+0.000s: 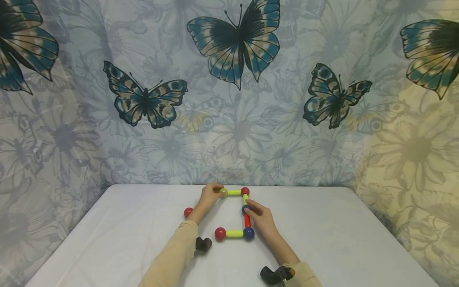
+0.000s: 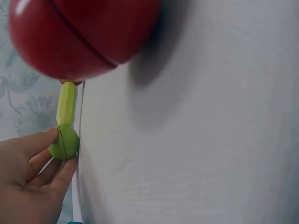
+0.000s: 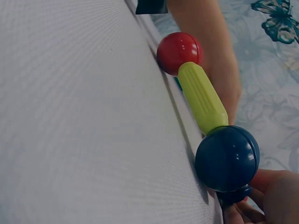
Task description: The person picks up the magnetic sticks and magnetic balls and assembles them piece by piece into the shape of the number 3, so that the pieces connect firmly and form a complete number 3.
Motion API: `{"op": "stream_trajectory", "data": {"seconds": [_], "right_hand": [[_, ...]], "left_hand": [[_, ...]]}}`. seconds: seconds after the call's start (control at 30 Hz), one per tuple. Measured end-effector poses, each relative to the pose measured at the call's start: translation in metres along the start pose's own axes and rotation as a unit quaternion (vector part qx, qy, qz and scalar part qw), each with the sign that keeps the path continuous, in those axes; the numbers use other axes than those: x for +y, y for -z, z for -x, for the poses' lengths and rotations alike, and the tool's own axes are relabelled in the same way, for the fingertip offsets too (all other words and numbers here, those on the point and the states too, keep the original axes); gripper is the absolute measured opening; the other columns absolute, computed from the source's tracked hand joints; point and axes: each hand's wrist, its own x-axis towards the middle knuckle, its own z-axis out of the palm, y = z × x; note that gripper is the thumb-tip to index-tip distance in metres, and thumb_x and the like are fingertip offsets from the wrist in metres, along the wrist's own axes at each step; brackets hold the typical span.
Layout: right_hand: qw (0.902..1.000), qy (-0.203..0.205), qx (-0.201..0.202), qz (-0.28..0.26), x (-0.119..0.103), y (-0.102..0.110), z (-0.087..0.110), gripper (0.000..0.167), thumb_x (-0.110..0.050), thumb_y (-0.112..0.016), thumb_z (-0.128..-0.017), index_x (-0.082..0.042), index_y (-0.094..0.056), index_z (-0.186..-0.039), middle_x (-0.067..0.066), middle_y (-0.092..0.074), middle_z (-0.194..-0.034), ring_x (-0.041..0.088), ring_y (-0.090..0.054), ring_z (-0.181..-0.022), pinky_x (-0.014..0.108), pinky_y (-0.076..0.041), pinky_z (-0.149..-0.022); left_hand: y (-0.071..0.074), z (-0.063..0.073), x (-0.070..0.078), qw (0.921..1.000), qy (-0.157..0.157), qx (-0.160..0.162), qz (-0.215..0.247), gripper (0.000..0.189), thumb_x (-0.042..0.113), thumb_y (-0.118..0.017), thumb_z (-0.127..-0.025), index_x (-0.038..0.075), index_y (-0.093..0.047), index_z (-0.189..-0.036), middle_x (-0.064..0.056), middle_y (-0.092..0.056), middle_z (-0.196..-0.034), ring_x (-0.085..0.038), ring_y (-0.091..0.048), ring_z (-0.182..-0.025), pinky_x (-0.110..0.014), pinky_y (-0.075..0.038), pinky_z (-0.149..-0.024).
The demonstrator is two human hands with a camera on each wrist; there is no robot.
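On the white table lies a chain of balls and rods. My left hand (image 1: pixel 210 196) pinches the green ball (image 2: pixel 64 142) at its far left end between thumb and fingers. From that ball a yellow-green rod (image 1: pixel 234 192) runs to a red ball (image 1: pixel 245 191) at the far corner. My right hand (image 1: pixel 263 219) holds the middle blue ball (image 1: pixel 245 209) on the right side, its fingers partly covering it. Below are a red rod (image 1: pixel 247 221), a near blue ball (image 1: pixel 248 233), another yellow-green rod (image 3: pixel 202 98) and a near red ball (image 1: pixel 220 234).
A separate red ball (image 1: pixel 188 212) lies left of my left forearm, partly hidden by it, and looms large in the left wrist view. Black wrist devices are strapped to both arms. A butterfly-patterned cloth (image 1: pixel 236 151) hangs behind the table (image 1: pixel 340 231).
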Motion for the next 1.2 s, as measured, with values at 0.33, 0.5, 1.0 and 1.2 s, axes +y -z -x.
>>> {"op": "stream_trajectory", "data": {"seconds": [0.33,0.5,1.0,1.2], "right_hand": [[0.9999,0.01,0.002,0.003,0.001,-0.001,0.0,0.038,-0.016,-0.066,-0.092,-0.006,-0.063,-0.129,0.015,-0.06,-0.136,0.033,-0.055,-0.129,0.044,-0.043,-0.108],[0.9999,0.01,0.001,0.004,0.0,-0.001,0.0,0.038,-0.016,-0.066,-0.092,-0.006,-0.063,-0.129,0.015,-0.06,-0.136,0.033,-0.055,-0.129,0.044,-0.044,-0.108],[0.9999,0.012,0.003,-0.003,-0.001,0.001,0.002,0.038,-0.015,-0.067,-0.092,-0.005,-0.063,-0.129,0.014,-0.06,-0.136,0.032,-0.055,-0.129,0.042,-0.044,-0.108],[0.9999,0.014,0.001,-0.005,-0.002,0.001,0.002,0.039,-0.014,-0.066,-0.092,-0.004,-0.062,-0.129,0.016,-0.059,-0.137,0.033,-0.054,-0.13,0.043,-0.043,-0.109]], "left_hand": [[-0.001,-0.004,-0.003,0.9999,-0.009,0.004,-0.009,0.031,0.007,-0.071,-0.087,-0.005,-0.065,-0.115,-0.022,-0.068,-0.115,-0.034,-0.065,-0.109,-0.04,-0.054,-0.094],[0.003,0.001,-0.001,0.9998,-0.012,-0.004,-0.017,0.036,0.009,-0.071,-0.088,-0.004,-0.063,-0.12,-0.022,-0.066,-0.121,-0.035,-0.063,-0.114,-0.043,-0.052,-0.098],[0.033,0.025,-0.013,0.9966,-0.081,0.005,-0.012,0.035,0.013,-0.074,-0.085,-0.003,-0.066,-0.115,-0.019,-0.068,-0.116,-0.032,-0.065,-0.108,-0.034,-0.056,-0.091],[0.044,0.033,-0.015,0.9983,-0.055,-0.013,-0.017,0.036,0.008,-0.072,-0.086,-0.002,-0.064,-0.12,-0.018,-0.066,-0.123,-0.033,-0.061,-0.117,-0.041,-0.05,-0.102]]}}
